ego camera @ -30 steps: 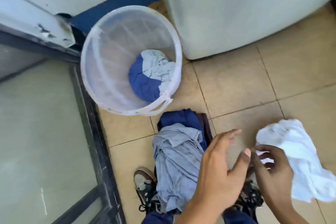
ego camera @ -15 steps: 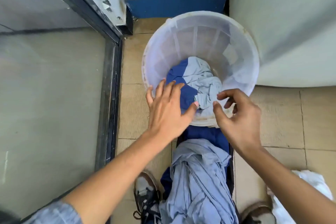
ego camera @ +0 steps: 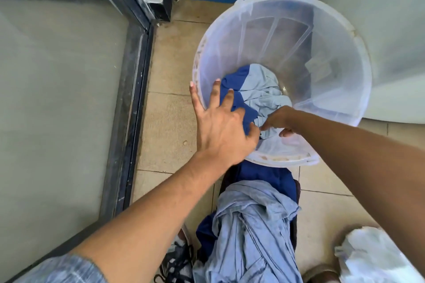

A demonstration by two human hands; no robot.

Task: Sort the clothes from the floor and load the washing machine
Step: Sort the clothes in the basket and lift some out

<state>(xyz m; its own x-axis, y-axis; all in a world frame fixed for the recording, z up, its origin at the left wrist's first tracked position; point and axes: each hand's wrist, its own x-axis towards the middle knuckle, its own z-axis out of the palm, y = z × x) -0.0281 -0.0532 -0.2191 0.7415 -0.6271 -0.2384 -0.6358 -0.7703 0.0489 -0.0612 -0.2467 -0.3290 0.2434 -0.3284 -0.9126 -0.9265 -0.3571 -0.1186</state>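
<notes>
1. Head view: the left hand (ego camera: 220, 131) is spread wide over the near rim of the see-through basket (ego camera: 340, 37), holding nothing.
2. The right hand (ego camera: 279, 119) pinches the blue clothes (ego camera: 257, 92) inside.
3. A shirt pile (ego camera: 250, 225) lies just below the basket; a white cloth (ego camera: 372, 257) sits bottom right.

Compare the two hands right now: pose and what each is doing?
The left hand is spread open, fingers straddling the basket rim; the right hand is curled inside the basket. The left grips nothing, only touching the blue cloth; the right pinches the pale blue garment. Both reach into the same basket.
</notes>
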